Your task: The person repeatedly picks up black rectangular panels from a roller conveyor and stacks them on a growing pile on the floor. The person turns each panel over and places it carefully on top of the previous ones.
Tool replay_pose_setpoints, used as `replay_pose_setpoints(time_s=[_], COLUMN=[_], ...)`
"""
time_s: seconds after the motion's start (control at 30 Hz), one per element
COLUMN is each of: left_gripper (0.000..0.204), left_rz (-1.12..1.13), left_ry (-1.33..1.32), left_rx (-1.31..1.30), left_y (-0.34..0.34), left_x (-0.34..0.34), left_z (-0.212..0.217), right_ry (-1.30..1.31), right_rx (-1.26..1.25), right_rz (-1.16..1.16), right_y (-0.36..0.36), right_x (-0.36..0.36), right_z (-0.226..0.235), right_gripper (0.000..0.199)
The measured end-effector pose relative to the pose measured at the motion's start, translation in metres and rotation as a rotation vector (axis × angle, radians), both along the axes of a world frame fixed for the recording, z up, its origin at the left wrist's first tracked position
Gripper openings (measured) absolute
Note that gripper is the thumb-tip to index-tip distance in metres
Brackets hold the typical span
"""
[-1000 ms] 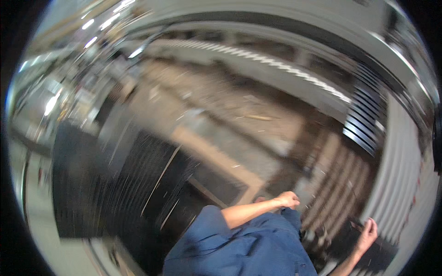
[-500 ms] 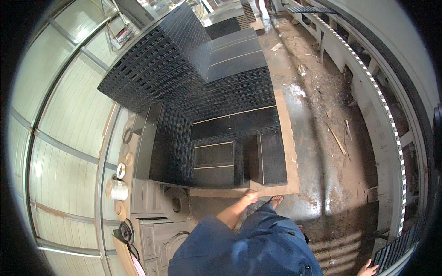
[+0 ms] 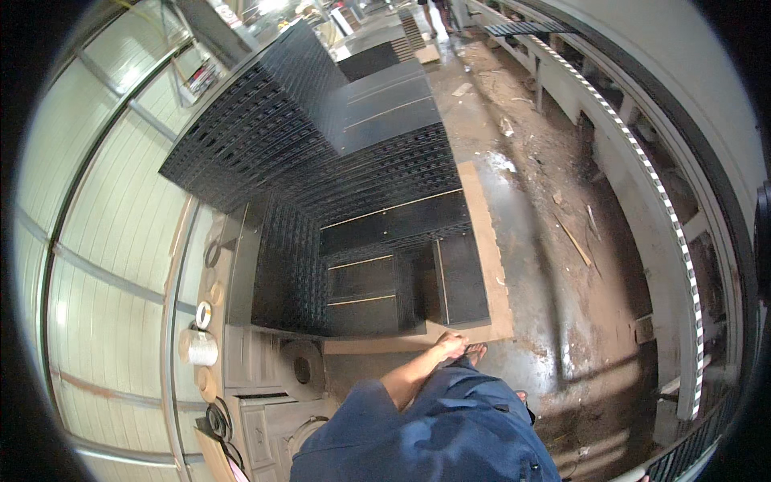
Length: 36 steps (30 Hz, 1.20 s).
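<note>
My left hand [image 3: 452, 345] is low in front of my body, by the near edge of a brown cardboard sheet [image 3: 499, 305]. Its fingers look curled closed; whatever they may hold is hidden. On the sheet rise stacks of black slatted panels [image 3: 365, 281], some with a thin pale stripe across the top. Only a sliver of my right hand [image 3: 643, 479] shows at the bottom right edge. It is close to a black slatted piece [image 3: 687, 459] beside the long machine, and its fingers are out of sight.
Taller black stacks [image 3: 265, 104] stand beyond the low ones. Along the right runs a long grey machine frame [image 3: 618, 201] with a black-and-white edge strip. Scraps and a wooden stick [image 3: 572, 241] litter the dirty floor. Tape rolls and a spool [image 3: 198, 347] stand at left.
My left hand has shifted slightly right and its fingers have curled in. My right hand has mostly slipped out past the lower edge. The view has swung slightly, so the stacks sit further left.
</note>
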State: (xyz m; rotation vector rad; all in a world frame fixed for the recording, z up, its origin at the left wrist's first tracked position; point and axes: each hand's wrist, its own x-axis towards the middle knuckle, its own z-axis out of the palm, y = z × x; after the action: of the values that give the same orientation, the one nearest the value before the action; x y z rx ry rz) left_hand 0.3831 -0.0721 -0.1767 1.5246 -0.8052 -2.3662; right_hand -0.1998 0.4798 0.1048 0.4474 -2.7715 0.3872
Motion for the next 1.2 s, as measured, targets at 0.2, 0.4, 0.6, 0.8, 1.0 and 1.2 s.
replay_pose_setpoints(time_s=[0.2,0.4,0.6,0.8,1.0,1.2], left_gripper=[0.035,0.045,0.03,0.035,0.044,0.035], left_rz=[-0.273,-0.467,-0.627,-0.797,-0.941,-0.716], left_ry=[-0.26,-0.272,-0.128,0.235,0.607,0.864], left_rx=[-0.183,-0.186,-0.303,-0.321,-0.078,0.287], left_y=[-0.03,-0.024,-0.006,0.06,0.136,0.178], left_x=[-0.061,-0.075,-0.139,-0.269,-0.343,-0.348], left_z=[0.056,0.06,0.056,0.147,0.248,0.293], right_ry=[-0.212,-0.289,-0.171,-0.106,-0.059,-0.094], right_rx=[0.024,0.115,0.084,0.095,-0.227,-0.398], right_rz=[-0.19,-0.276,0.028,0.075,0.076,0.245], right_y=[0.022,0.055,0.066,-0.084,-0.207,-0.245], right_x=[0.011,-0.024,-0.035,0.053,0.145,0.223], right_z=[0.031,0.007,-0.054,-0.034,0.045,0.064], right_gripper=[0.062,0.065,0.028,0.026,0.027,0.019])
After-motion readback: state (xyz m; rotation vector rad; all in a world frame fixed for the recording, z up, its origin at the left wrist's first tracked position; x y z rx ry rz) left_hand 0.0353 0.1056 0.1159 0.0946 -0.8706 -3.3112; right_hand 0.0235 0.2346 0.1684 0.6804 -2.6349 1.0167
